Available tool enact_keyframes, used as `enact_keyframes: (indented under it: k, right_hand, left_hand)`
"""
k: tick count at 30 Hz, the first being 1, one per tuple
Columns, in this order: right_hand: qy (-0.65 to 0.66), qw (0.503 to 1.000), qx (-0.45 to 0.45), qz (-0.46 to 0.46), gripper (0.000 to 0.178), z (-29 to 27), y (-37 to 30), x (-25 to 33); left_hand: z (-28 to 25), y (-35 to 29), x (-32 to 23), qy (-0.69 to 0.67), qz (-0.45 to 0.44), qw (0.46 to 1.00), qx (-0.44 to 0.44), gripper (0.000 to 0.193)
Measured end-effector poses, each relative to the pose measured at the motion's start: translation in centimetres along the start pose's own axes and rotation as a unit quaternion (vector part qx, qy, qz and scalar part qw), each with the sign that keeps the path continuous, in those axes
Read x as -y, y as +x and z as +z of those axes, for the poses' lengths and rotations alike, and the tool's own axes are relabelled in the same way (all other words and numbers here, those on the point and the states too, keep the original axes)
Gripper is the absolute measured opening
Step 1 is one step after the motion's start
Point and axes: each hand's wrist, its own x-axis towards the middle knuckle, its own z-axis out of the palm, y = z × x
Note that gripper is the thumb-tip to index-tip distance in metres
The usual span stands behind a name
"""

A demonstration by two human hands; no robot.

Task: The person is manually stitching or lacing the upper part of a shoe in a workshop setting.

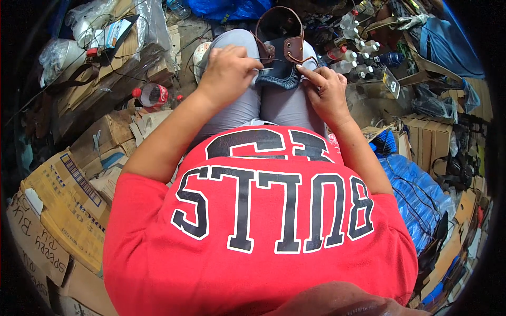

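A brown leather and dark navy shoe rests across my knees, its toe toward me and its collar away. Stitching or gathers run along the toe edge. A lace sits in the metal eyelets. My left hand is closed at the shoe's left side, pinching a thin silver needle-like tool whose tip points at the shoe. On the other side, my right hand has thumb and index finger pressed together at the shoe's edge. A dark thread seems to cross between the hands, though it is hard to follow.
Small clear bottles with white caps cluster beyond my right knee. On the left lie a red-capped plastic bottle and flattened cardboard. Blue plastic sheeting sits by my right elbow. Clear plastic bags hang at far left.
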Motion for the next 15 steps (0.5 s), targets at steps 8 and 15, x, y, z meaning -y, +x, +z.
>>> enact_keyframes:
  k: [8,15]
  right_hand:
    - [0.267,0.953,0.112,0.094,0.051,-0.4,1.4,-3.2]
    - [0.315,0.93,0.161,0.095,0.032,-1.1,3.6,-3.8]
  left_hand:
    - [2.2,2.1,-0.3,-0.115,0.019,0.993,-0.021,0.015]
    - [3.3,2.7,1.6,-0.177,-0.017,0.983,0.045,0.019]
